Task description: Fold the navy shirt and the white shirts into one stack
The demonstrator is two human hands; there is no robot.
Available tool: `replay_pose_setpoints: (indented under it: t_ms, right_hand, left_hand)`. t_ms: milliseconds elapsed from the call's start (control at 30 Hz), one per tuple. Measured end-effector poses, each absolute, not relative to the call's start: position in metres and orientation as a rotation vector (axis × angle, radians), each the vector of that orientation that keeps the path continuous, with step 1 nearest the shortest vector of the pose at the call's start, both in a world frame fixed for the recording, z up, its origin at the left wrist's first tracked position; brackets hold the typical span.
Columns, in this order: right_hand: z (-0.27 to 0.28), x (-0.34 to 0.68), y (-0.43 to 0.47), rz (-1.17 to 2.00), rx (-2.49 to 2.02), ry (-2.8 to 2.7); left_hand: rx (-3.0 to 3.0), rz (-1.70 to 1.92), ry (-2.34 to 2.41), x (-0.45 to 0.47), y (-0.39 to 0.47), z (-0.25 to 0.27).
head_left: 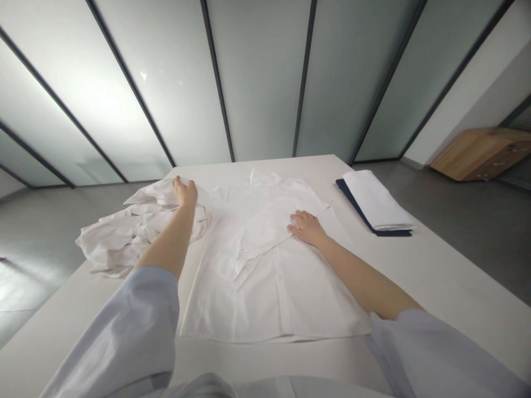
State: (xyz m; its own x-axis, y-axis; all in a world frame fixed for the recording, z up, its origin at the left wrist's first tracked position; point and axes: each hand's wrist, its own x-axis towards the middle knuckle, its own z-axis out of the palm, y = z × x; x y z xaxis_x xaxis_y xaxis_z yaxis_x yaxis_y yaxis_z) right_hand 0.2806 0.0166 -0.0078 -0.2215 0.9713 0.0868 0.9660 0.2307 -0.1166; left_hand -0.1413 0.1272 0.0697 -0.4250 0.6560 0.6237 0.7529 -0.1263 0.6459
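A white collared shirt lies spread on the table, its collar at the far end and its hem toward me. One of its sleeves is folded diagonally across the body. My right hand rests flat on that folded part, fingers spread. At the far left, my left hand is closed on white shirt fabric, beside the shirt's shoulder. Whether this fabric is the shirt's other sleeve or part of the pile, I cannot tell. A crumpled pile of white clothes lies beneath and left of that hand.
On the right of the white table, a folded white garment sits on a folded navy one. Frosted glass panels stand behind the table. A wooden cabinet appears tilted at the far right.
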Motion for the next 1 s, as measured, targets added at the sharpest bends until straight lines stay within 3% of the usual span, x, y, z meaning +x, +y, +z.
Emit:
replay_pose_setpoints:
  t_ms: [167, 333, 633, 867, 1000]
  right_hand:
    - [-0.008, 0.281, 0.017, 0.065, -1.849, -2.343]
    - [-0.009, 0.283, 0.018, 0.085, -1.839, -2.335]
    - [-0.009, 0.282, 0.018, 0.079, -1.831, -2.302]
    - [0.027, 0.270, 0.043, 0.136, -1.942, -2.341]
    - [0.048, 0.241, 0.078, 0.291, -1.791, -2.283]
  left_hand:
    - [-2.223, -1.182, -1.549, -0.039, 0.092, 0.072]
    - [-2.755, -0.616, -1.296, 0.042, 0.037, 0.029]
    - [-2.579, -0.551, -1.763, 0.040, 0.029, -0.001]
    - [-2.618, -0.508, -1.774, 0.043, 0.028, 0.000]
    - [-2.657, -0.550, -1.696, 0.041, 0.027, -0.003]
